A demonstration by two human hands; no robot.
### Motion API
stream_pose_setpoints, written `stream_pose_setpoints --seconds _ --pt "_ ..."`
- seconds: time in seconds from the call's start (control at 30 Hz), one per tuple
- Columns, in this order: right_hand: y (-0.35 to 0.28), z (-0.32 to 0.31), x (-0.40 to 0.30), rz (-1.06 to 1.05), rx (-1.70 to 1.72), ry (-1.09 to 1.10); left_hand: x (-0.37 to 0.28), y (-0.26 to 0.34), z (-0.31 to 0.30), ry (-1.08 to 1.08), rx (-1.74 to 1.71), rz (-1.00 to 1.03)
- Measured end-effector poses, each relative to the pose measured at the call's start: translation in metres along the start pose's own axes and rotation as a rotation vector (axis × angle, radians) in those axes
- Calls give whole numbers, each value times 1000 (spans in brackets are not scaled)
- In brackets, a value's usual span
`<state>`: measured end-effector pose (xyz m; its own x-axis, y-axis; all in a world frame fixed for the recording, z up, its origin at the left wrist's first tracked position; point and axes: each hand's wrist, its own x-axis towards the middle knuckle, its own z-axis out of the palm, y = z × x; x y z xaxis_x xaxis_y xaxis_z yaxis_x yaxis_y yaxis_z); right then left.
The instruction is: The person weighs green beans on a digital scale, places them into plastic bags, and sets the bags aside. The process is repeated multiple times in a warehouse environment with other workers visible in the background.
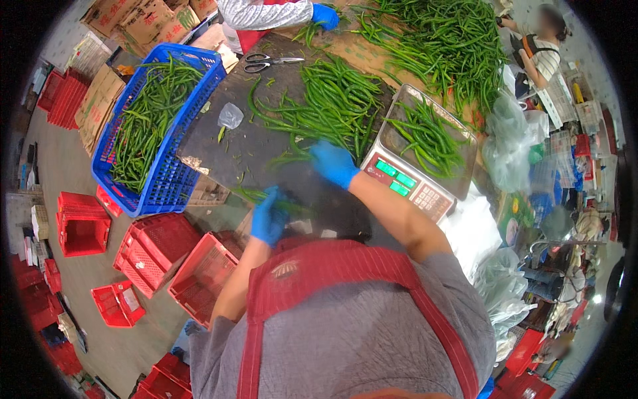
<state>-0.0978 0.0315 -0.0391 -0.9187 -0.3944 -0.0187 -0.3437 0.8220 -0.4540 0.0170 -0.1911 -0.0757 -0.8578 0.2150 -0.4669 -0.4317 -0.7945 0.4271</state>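
My left hand [269, 218], in a blue glove, is closed around a few long green chili peppers [250, 194] at the table's near edge. The pepper ends stick out on both sides of the fist. My right hand [333, 163], also gloved in blue, is blurred at the near side of a pile of long green chili peppers [339, 97] on the dark tabletop [209, 144]. Its fingers are not clear enough to show whether they grip any. Just to its right is a digital scale [398, 182] with lit green displays, and more green chilies [431, 134] lie on its metal pan.
A blue plastic crate [149, 199] of chilies stands on the left. Scissors [271, 62] and a small plastic bag [230, 116] lie on the table. A larger chili heap [448, 45] covers the far right. Across the table is a co-worker's gloved hand [325, 16]. Red crates [154, 249] stand below left.
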Motion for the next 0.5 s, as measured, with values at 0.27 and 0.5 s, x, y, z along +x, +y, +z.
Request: stream_pose_setpoints --seconds 0.27,0.5 --pt "-22 -71 -53 290 1369 -300 8 15 118 -187 93 -28" --pt "-11 -68 -110 389 2138 -144 6 -3 181 -408 224 -77"
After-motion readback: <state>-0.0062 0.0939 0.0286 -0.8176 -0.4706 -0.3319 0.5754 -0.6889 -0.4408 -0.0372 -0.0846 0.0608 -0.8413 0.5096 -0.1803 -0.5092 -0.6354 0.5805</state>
